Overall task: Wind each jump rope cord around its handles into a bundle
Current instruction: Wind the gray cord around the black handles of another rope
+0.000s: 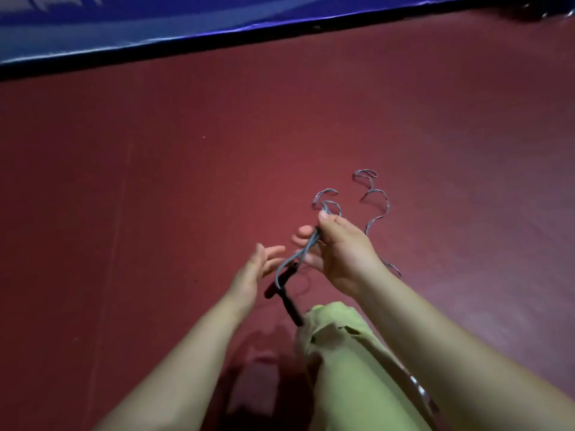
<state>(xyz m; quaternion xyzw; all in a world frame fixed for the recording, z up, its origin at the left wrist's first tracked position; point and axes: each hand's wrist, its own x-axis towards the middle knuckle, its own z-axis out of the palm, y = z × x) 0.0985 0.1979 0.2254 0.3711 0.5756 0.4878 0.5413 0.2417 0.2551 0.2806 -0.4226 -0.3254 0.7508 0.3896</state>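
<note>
I see the right hand [337, 247] pinching the grey cord [306, 248], black handles [284, 289] dangling below it, left hand [259, 269] open alongside.

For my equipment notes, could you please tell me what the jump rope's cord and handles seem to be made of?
Cord: probably plastic-coated cable; grey, thin, slightly glossy, and it keeps springy wavy coils on the floor. Handles: likely plastic or rubber; slim, black, matte, though the picture is too blurred to be sure.
</note>
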